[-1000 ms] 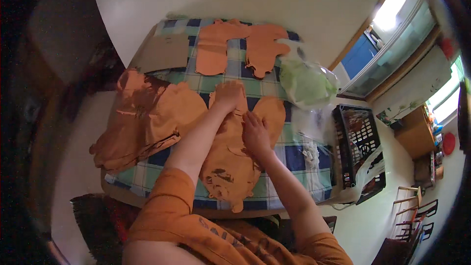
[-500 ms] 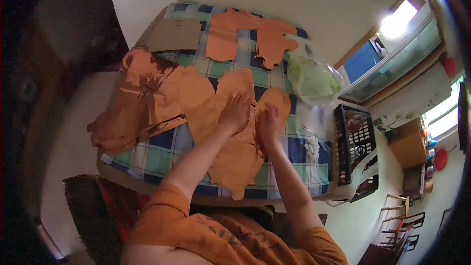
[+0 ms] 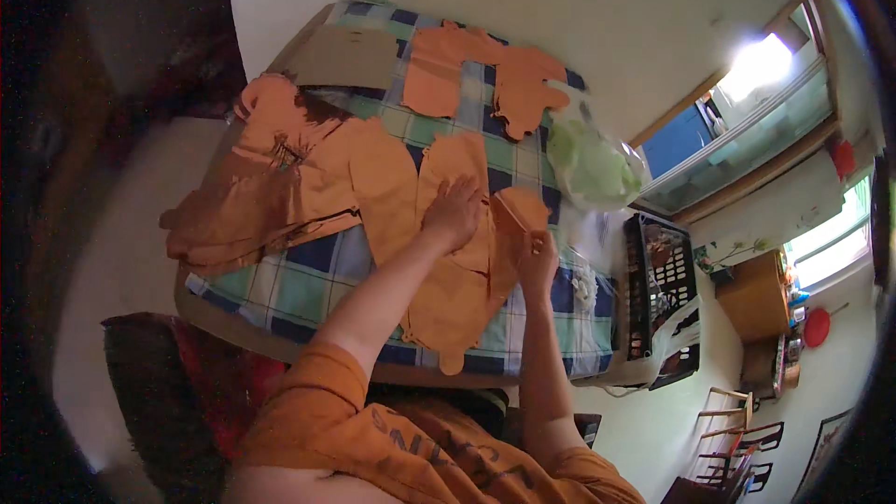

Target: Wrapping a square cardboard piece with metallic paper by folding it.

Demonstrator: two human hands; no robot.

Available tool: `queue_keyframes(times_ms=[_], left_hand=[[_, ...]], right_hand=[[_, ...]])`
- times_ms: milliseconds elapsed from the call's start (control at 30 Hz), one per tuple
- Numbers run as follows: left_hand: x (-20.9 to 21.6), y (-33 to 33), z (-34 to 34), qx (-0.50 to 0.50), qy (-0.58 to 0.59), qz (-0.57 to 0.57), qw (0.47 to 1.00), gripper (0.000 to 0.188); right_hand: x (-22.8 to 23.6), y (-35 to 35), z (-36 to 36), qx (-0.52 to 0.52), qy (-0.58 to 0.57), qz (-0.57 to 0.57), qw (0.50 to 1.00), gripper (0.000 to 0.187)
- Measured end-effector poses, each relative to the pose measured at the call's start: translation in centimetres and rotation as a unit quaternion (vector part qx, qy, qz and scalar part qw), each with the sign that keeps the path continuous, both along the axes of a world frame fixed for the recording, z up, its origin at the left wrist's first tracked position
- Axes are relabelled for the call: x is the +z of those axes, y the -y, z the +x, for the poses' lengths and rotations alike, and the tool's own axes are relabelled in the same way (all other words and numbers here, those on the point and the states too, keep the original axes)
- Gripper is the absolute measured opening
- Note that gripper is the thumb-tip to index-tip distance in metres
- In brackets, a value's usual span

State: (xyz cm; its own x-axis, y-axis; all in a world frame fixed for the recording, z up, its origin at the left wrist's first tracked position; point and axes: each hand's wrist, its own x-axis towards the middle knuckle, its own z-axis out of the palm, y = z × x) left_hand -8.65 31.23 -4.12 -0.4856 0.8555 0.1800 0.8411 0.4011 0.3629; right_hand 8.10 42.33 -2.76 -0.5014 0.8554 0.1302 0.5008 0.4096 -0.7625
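A large flat orange sheet piece (image 3: 448, 294) with rounded lobes and cut edges lies in front of me; whether it is paper, card or thin hide I cannot tell. My left hand (image 3: 455, 215) rests on its middle panel, palm down with fingers stretched out. At the panel's right, my right hand (image 3: 537, 261) is closed on the edge of the right lobe (image 3: 521, 208), which is partly folded over. To the left spreads another orange sheet piece (image 3: 313, 177), crumpled and shiny in places. A smaller orange cutout (image 3: 523, 79) lies at the far side.
A blue, green and white checked cloth (image 3: 308, 294) covers the table. Brown cardboard (image 3: 341, 58) lies at the far left. Pale green stuff in a clear plastic bag (image 3: 593, 163) sits at the right, near a black plastic crate (image 3: 658, 285). White string (image 3: 585, 289) lies near the right edge.
My right hand has shifted right and gripped the right lobe's edge, which is now folded over. The left hand stays flat on the panel. The whole view has tilted slightly.
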Motion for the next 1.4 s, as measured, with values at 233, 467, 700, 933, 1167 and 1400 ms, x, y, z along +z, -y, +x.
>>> queue_keyframes(times_ms=[233,467,700,933,1167,1400], left_hand=[[0.1,0.5,-0.6,0.006,-0.066,-0.027,0.997,0.049],[-0.5,-0.3,0.2,0.016,-0.026,0.022,0.999,0.049],[-1.1,-0.6,0.1,0.019,-0.098,0.003,0.995,0.051],[0.9,0.6,0.2,0.011,-0.003,0.021,1.000,0.052],[-0.2,-0.2,0.2,0.012,-0.004,0.011,1.000,0.048],[-1.3,-0.1,-0.4,-0.002,-0.052,0.033,0.998,0.047]], right_hand=[[4.8,6.4,-2.5,0.317,-0.182,0.250,0.897,0.016],[0.4,1.0,-2.7,0.065,-0.037,0.278,0.958,0.026],[2.6,3.3,-5.0,0.107,-0.391,-0.091,0.910,0.029],[6.8,-0.8,-1.4,0.380,-0.306,-0.321,0.812,0.028],[-1.2,-3.0,-0.7,0.008,0.068,0.343,0.937,0.051],[3.9,0.1,-3.6,0.218,-0.136,0.001,0.966,0.036]])
